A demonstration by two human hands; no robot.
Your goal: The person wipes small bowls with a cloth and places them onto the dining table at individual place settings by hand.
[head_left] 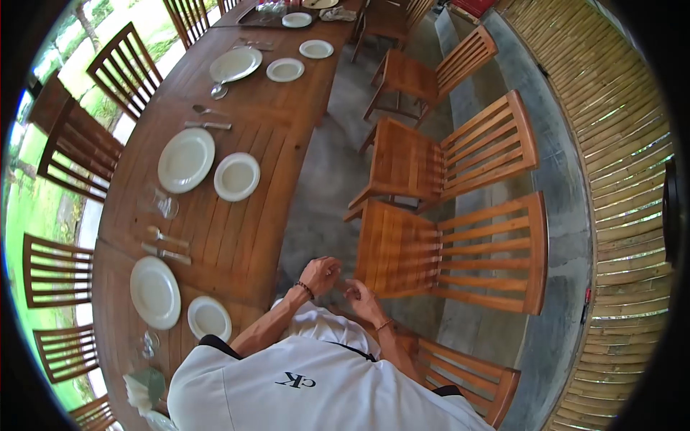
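My left hand (320, 275), with a dark beaded bracelet (305, 289) at its wrist, is held in front of my body, fingers curled in and no object visible in them. Close beside it on the right is my right hand (365, 301), which wears a thin bracelet (384, 325). Its fingers are loosely bent and slightly apart, and I see nothing held. A small gap separates the two hands. Below the right hand's fingers is the concrete floor, and the seat of a wooden chair (397, 248) is just beyond it.
At left, a long wooden table (269, 230) carries a large plate (186, 160), a small plate (237, 177), cutlery (167, 253) and glasses. A tray (253, 18) is at its far end. Wooden chairs (485, 151) line the right side, beside a concrete ledge (557, 215) and bamboo wall (625, 215).
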